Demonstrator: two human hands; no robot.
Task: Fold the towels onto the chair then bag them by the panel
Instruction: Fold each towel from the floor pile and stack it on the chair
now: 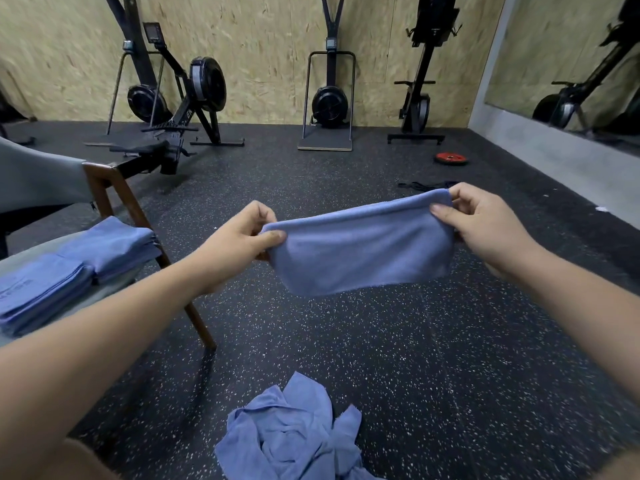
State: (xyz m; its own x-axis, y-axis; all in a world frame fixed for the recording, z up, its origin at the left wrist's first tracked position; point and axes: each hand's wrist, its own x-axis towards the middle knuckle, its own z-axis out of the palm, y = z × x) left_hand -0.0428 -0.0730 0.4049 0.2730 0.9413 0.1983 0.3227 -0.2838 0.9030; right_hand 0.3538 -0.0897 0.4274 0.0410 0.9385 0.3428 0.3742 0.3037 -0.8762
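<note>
Blue towel (360, 252) up front, plain, no pattern. Same blue on the folded stacks (69, 271) and the crumpled heap (294, 434). Chair (114, 188): grey-green cushions, dark brown wood frame. Floor (415, 358) is black with white speckles. Machines (329, 98) black, wall (259, 46) pale tan chipboard, and one red plate (452, 158) back there.

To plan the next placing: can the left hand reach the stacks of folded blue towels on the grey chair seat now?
Probably yes. The stacks of folded blue towels lie close beside the left forearm, nothing between; but the left hand is pinching the half-folded blue cloth towel.
</note>
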